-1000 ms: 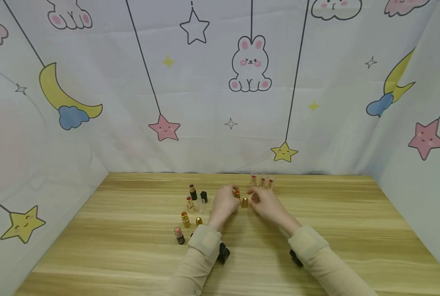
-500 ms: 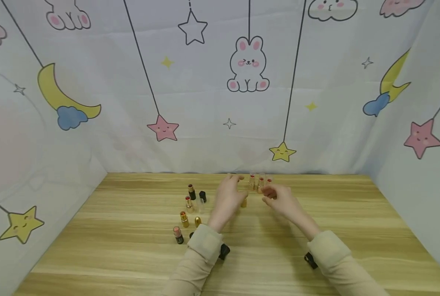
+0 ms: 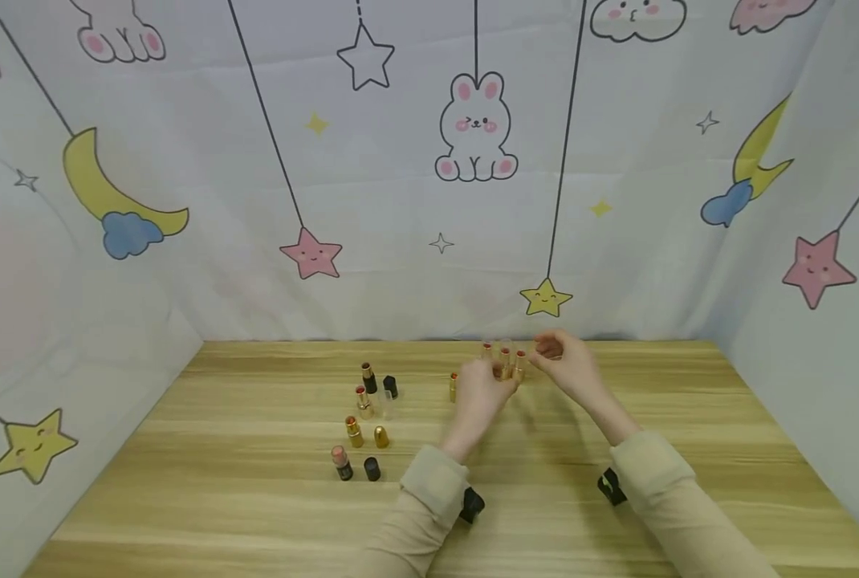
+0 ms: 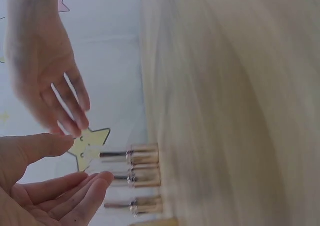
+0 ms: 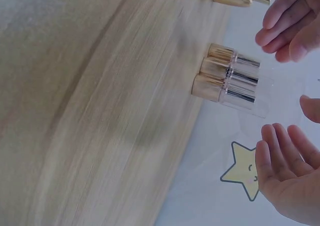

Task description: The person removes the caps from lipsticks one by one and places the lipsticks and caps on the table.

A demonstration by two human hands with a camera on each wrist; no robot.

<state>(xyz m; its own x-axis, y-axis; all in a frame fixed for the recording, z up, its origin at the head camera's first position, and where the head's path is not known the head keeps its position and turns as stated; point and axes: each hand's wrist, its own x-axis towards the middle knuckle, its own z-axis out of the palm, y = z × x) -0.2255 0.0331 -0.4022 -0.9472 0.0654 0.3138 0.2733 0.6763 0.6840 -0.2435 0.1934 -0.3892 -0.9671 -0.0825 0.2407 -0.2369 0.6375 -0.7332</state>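
On the wooden table (image 3: 256, 405), three clear-capped lipsticks (image 5: 228, 73) stand close together toward the far edge, left hand (image 3: 482, 395) on their near side, right hand (image 3: 572, 368) to their right — both empty, thumbs parted from fingers — so slow, low contact would likely avoid toppling them.

Head view high, forward-down; wrist views close, sideways (three lipsticks (image 5: 229, 72) common to all)

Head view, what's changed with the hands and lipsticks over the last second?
The left hand has moved right, from beside the gold lipstick toward the three clear-capped lipsticks; the right hand has moved right and forward. The four lipsticks at left stayed put.
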